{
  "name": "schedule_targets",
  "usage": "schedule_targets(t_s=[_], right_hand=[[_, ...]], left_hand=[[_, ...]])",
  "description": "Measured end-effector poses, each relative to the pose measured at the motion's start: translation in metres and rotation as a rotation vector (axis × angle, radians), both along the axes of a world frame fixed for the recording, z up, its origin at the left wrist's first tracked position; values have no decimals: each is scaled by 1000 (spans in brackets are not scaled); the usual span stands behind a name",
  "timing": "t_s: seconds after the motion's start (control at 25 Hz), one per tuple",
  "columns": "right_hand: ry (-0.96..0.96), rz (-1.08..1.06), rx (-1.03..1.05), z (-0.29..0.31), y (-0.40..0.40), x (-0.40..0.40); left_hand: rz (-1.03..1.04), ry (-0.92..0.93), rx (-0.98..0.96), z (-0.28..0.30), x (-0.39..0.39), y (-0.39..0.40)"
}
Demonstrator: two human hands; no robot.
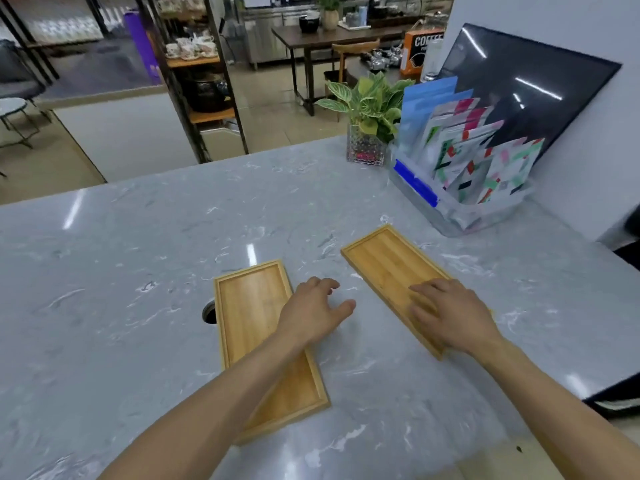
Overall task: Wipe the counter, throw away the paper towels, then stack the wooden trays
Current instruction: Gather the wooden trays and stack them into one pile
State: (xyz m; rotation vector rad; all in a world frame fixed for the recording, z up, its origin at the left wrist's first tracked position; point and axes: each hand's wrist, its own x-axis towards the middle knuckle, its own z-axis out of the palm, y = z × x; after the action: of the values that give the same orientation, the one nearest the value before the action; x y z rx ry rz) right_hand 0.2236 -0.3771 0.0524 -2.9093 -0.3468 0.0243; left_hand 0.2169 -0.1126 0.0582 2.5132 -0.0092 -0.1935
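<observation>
Two flat wooden trays lie side by side on the grey marble counter. The left tray runs lengthwise away from me, and my left forearm crosses its near half. My left hand hovers open over the bare counter between the trays, fingers spread, holding nothing. The right tray lies angled to the right. My right hand rests flat on its near end, fingers extended, covering that end. No paper towel is in view.
A round hole in the counter shows at the left tray's left edge. At the back right stand a potted plant in a glass vase, a clear bin of colourful packets and a leaning dark panel.
</observation>
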Motion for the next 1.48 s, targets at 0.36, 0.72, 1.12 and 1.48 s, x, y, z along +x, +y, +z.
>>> schedule_targets(t_s=[0.36, 0.72, 1.12, 1.48], right_hand=[[95, -190, -208, -13, -61, 52], [297, -243, 150, -24, -46, 79], [318, -364, 691, -5, -22, 56], [587, -236, 1191, 43, 31, 39]], left_hand=[[107, 148, 330, -26, 47, -90], [263, 180, 176, -26, 46, -117], [246, 178, -374, -18, 55, -79], [327, 101, -629, 24, 42, 20]])
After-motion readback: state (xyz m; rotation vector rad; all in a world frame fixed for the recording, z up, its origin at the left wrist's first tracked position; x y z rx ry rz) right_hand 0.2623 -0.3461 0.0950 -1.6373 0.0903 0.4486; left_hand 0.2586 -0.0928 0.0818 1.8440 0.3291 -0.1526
